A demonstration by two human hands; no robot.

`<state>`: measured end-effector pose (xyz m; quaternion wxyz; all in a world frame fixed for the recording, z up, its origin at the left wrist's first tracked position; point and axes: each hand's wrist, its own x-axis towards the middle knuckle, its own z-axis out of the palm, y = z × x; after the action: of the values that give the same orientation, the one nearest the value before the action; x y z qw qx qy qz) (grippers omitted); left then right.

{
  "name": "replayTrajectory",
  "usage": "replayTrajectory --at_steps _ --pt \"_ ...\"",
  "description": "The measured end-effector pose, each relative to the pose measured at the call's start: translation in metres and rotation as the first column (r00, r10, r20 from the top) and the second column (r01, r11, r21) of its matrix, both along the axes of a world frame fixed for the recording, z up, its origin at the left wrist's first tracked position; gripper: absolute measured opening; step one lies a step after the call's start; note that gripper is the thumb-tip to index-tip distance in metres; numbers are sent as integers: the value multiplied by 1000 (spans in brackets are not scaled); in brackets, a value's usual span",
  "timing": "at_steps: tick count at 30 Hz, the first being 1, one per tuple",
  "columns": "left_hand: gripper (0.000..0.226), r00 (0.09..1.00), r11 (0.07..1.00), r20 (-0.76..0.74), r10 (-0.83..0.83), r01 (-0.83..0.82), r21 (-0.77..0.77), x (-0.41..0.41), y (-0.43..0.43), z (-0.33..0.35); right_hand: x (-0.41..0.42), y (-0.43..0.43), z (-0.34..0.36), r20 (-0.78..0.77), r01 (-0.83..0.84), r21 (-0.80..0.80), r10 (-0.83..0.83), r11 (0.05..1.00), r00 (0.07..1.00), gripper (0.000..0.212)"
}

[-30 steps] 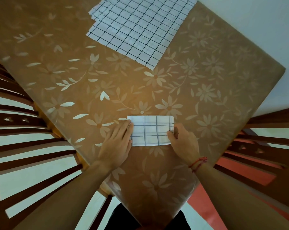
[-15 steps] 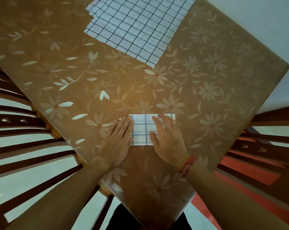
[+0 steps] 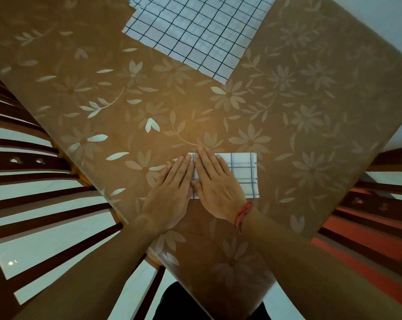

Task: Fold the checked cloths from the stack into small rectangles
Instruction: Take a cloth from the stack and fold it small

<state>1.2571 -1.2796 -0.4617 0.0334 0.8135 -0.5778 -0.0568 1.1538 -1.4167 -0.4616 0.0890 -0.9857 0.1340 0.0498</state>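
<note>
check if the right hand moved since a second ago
Yes. The right hand slid left across the folded checked cloth, from its right edge to beside the left hand.

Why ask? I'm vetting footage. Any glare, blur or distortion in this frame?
Head view: dim, warm light, with a bright patch on the tablecloth beyond the folded cloth; wide-angle lens bows the chair slats; the left hand and right hand look sharp.

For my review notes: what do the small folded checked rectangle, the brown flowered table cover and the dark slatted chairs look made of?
Small folded checked rectangle: thin matte woven cloth, probably; it lies in flat creased layers. Brown flowered table cover: likely plastic or oilcloth, glossy; a soft glare shows on it. Dark slatted chairs: seemingly varnished wood, reddish-brown with slight sheen.
</note>
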Motion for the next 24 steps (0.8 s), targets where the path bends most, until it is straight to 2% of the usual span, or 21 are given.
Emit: replayTrajectory --at_steps 6,12,24 --pt "56 1000 1000 -20 10 -10 7 1 0 1 -9 -8 3 -33 39 -4 -39 999 999 69" --pt "58 999 999 -35 8 -7 33 1 1 2 -56 -43 8 -119 127 -50 -132 991 984 78" --pt "58 1000 998 -18 15 -14 56 0 -2 7 -70 -57 20 -186 163 -31 -166 986 968 80"
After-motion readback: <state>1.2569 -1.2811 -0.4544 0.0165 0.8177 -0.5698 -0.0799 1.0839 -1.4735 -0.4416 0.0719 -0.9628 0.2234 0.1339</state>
